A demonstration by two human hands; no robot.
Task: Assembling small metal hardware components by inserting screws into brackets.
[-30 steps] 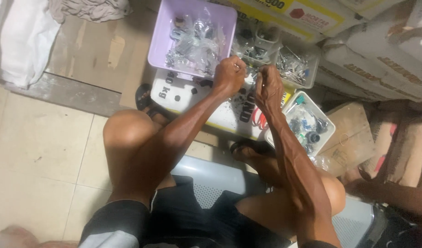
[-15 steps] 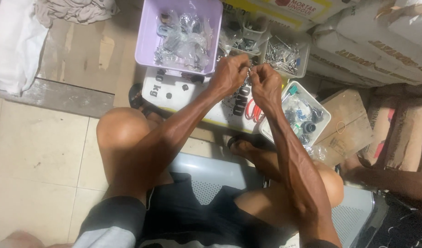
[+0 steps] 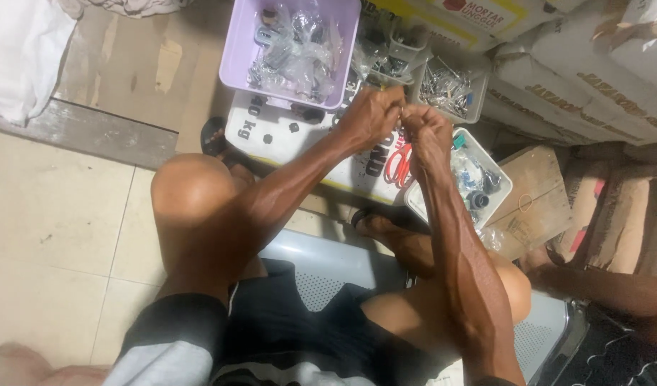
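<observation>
My left hand (image 3: pixel 371 114) and my right hand (image 3: pixel 427 130) are pressed together with fingers pinched, above a white sack (image 3: pixel 285 129) lying flat on the floor. Whatever small item sits between the fingertips is hidden by the fingers. A lilac tub (image 3: pixel 239 53) full of clear bags and metal parts stands just beyond my left hand. Red-handled scissors (image 3: pixel 398 166) lie on the sack under my right wrist. Small black parts are scattered on the sack.
A clear box of metal bits (image 3: pixel 446 87) sits behind the hands, and a white tray of mixed parts (image 3: pixel 496 193) is at the right. Stacked paper sacks (image 3: pixel 593 78) fill the far right. I sit on a pale perforated seat (image 3: pixel 314 275); another person's arm (image 3: pixel 607 289) reaches in at right.
My two hands have come closer together and now touch at the fingertips. The view has shifted slightly, with the tub higher in the frame.
</observation>
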